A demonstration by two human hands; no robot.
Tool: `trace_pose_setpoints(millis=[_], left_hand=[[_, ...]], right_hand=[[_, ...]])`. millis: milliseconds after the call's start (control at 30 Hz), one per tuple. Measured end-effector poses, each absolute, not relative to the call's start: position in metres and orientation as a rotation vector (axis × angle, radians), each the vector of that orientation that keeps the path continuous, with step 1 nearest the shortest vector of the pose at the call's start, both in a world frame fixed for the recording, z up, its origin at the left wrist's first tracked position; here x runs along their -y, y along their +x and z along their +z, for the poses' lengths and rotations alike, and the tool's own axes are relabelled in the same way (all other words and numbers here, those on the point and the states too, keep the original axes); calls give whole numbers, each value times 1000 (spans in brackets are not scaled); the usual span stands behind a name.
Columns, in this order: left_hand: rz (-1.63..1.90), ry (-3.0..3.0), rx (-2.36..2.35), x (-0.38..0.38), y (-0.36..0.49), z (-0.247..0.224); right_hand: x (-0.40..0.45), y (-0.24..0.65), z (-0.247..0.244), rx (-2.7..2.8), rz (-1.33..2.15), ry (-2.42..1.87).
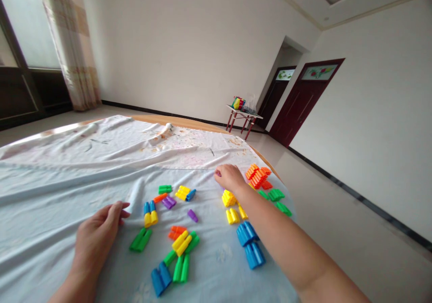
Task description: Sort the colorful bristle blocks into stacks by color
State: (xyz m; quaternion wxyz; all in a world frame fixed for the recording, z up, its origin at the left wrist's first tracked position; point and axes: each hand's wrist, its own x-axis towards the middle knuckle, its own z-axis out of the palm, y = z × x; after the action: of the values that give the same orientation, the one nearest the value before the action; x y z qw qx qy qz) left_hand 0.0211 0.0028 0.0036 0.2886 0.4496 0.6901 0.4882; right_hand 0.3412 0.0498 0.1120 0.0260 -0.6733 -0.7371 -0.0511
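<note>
My left hand [103, 224] rests at the left on the cloth, fingers loosely stretched, holding nothing. Beside it lie green bullet-shaped plastic blocks [141, 239] and a blue-and-yellow joined group [150, 214]. Across the table, my right hand [230, 176] is low over the cloth with its fingers curled; what they hold, if anything, is hidden. A sliver of purple shows just under that hand. Yellow blocks [228, 198], blue blocks [249, 244], orange blocks [258, 177] and green blocks [276, 195] lie sorted by colour around my right forearm. A single purple block [193, 215] lies between my hands.
Mixed blocks lie mid-table: purple ones [169, 202], a yellow pair [182, 243], a blue pair [161, 278] and green ones [181, 268]. A wrinkled pale cloth [84, 177] covers the round wooden table [189, 124]. Beyond stands a small table [245, 114] with bags.
</note>
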Motion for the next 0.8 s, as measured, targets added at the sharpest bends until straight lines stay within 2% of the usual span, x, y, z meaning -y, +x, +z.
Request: trace_pose_setpoints(millis=[167,333,533,800], left_hand=[[1321,1192,-1815,-1,23,6],[1310,1180,-1831,-1,22,6],[1307,1181,-1814,-1,22,7],[1312,1177,-1840,0,25,11]], right_hand=[[-32,315,98,2413,95,-1714],[-55,342,92,2316,207,-1884],[-75,391,93,2257,188,-2042],[-74,395,81,2205,178,-2049]])
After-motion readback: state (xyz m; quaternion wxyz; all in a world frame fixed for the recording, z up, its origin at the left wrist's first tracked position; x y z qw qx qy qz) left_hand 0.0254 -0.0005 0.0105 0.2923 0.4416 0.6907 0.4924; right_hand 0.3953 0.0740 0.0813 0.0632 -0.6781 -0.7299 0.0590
